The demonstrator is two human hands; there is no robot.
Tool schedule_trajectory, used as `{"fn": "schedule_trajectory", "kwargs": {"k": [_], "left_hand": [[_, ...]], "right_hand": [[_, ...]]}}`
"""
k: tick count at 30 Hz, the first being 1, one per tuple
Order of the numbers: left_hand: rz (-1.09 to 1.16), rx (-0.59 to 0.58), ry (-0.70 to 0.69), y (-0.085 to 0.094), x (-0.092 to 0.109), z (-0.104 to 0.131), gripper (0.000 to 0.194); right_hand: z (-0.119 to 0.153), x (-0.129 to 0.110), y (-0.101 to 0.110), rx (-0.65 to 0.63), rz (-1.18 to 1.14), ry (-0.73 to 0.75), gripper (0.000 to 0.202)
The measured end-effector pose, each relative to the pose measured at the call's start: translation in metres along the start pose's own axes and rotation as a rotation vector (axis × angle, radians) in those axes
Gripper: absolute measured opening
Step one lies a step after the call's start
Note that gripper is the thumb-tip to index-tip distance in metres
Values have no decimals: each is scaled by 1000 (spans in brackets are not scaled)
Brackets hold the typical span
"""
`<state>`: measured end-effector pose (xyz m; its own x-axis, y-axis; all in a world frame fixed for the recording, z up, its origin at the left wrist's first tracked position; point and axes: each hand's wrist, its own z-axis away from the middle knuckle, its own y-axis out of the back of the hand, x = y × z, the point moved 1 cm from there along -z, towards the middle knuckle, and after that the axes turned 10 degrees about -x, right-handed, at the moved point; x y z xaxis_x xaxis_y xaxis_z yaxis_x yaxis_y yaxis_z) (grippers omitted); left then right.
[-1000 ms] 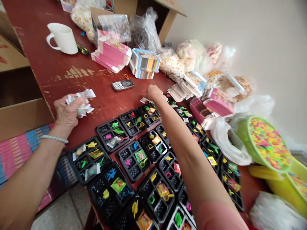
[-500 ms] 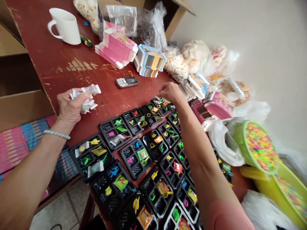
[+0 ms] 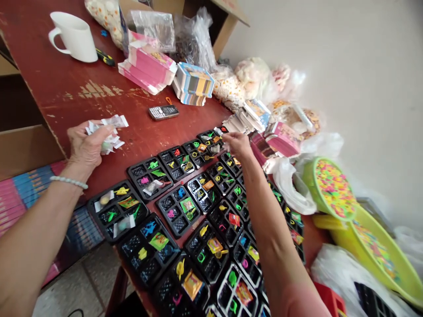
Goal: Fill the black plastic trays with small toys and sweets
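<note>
My left hand [image 3: 85,143] is closed around several small candies in white twist wrappers [image 3: 106,137], held above the table at the left. My right hand [image 3: 238,144] reaches over the far trays with its fingertips pinched together. A pale bit shows at those fingertips, too small to make out. Just left of them lies a black compartment tray [image 3: 206,137] with wrapped candies and small coloured plastic toys. Rows of similar trays spread toward me, holding toys and bright sachets. In the nearest left tray [image 3: 119,235], two white-wrapped candies lie in separate compartments.
Beyond the trays are a mobile phone [image 3: 163,112], a white mug [image 3: 75,37], a cutter [image 3: 105,57] and stacks of pink boxes [image 3: 148,70] and blue boxes [image 3: 194,83]. Filled plastic bags [image 3: 253,77] line the wall. At right stand a green tub [image 3: 309,185] and yellow basin [image 3: 393,259].
The view has shifted, so the table's things appear further left. My right hand has moved nearer and to the right across the far trays. My left hand keeps its candies.
</note>
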<state>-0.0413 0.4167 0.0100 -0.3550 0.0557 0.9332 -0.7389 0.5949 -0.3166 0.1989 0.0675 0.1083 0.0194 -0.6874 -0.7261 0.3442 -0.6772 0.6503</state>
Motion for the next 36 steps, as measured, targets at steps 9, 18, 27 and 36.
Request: {"fn": "schedule_trajectory", "kwargs": {"k": [9,18,27,36], "left_hand": [[-14,17,41,0,0,1,31],[-13,-7,57,1,0,1,32],[-35,-17,-2,3,-3,-1,27],[-50,-30,-3,2,-1,0,26]], "right_hand": [[14,-12,-5,-368,-1176,-201,18],[27,-43,-56,-501,-749,127,36],[24,-43,-66,-432,209,250,25],[14,-72,-76,-621,511,6,35]]}}
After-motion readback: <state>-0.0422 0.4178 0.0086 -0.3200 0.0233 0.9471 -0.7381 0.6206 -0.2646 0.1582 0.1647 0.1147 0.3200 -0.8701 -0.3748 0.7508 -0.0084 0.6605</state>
